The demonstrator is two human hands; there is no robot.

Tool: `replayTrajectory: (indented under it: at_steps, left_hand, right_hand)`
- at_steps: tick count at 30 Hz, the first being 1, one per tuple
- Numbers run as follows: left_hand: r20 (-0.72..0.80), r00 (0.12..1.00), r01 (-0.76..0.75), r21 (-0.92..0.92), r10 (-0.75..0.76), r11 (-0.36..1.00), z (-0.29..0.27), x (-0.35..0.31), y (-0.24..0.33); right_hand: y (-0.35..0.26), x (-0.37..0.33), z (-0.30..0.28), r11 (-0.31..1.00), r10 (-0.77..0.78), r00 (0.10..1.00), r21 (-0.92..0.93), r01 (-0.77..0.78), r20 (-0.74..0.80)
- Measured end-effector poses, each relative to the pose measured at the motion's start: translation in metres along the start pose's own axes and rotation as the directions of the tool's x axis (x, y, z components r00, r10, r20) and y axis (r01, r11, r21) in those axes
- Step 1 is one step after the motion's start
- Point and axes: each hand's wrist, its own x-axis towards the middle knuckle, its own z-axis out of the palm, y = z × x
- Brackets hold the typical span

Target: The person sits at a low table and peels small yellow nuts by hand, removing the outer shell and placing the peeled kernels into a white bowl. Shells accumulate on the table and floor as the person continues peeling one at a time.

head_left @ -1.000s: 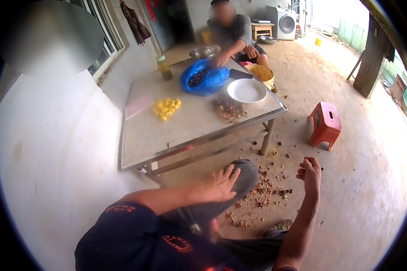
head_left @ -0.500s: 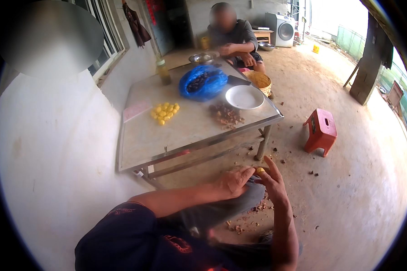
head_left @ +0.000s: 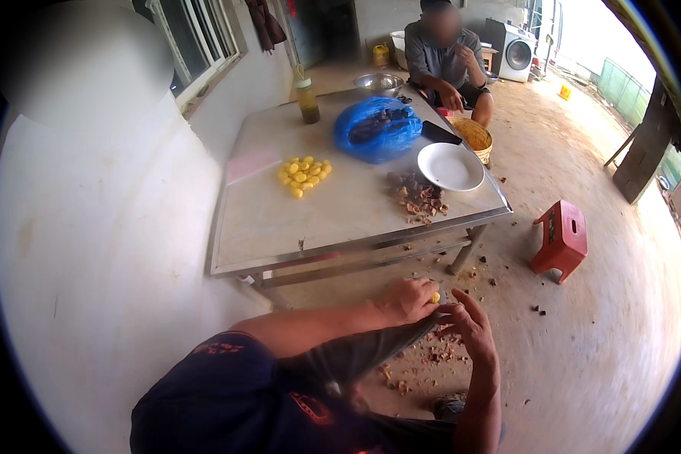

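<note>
A yellow peeled chestnut [head_left: 435,297] shows at the fingertips of my left hand [head_left: 412,300], which is closed on it above my knee. Just right of it is my right hand [head_left: 469,327], its index finger stretched out and its thumb pointing toward the nut. Whether a scrap of shell is at the right fingertips is too small to tell. On the table [head_left: 268,231] lies a cluster of yellow peeled chestnuts [head_left: 304,176]. To their right is a heap of brown shells [head_left: 420,200], beside a white plate [head_left: 452,166].
A blue plastic bag [head_left: 378,130] of dark nuts, a bottle [head_left: 307,102], a black flat object [head_left: 440,133] and a metal bowl [head_left: 379,84] are on the table. Across sits another person [head_left: 446,57] near a basket [head_left: 473,138]. A red stool [head_left: 561,240] stands right; shells litter the floor.
The chestnut, earlier by my right thumb, now shows at my left fingertips, and my right hand has drawn slightly away and down. The view has shifted left; the other person has raised a hand.
</note>
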Motion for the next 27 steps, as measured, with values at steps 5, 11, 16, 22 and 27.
replayTrajectory:
  at_steps: [5, 11, 16, 22, 27]
  left_hand:
    - [-0.22, 0.948, 0.262, 0.12, -0.231, 0.958, -0.06, 0.005, -0.097]
    - [-0.445, 0.812, 0.526, 0.277, -0.378, 0.804, -0.143, 0.015, -0.242]
    - [-0.53, 0.796, 0.54, 0.402, -0.294, 0.739, -0.173, 0.022, -0.314]
    - [-0.512, 0.746, 0.649, 0.412, -0.426, 0.64, -0.162, 0.019, -0.351]
    - [-0.563, 0.724, 0.655, 0.382, -0.398, 0.652, -0.157, 0.032, -0.348]
  right_hand:
    - [-0.009, 0.014, -0.042, 0.982, -0.012, 0.958, -0.184, -0.043, -0.288]
    - [-0.004, 0.038, -0.061, 0.971, 0.029, 0.897, -0.202, -0.13, -0.44]
    - [0.008, 0.064, -0.068, 0.959, 0.075, 0.912, -0.222, -0.177, -0.404]
    - [0.007, 0.087, -0.072, 0.944, 0.082, 0.916, -0.264, -0.198, -0.393]
    - [0.003, 0.091, -0.078, 0.926, 0.061, 0.909, -0.317, -0.206, -0.412]
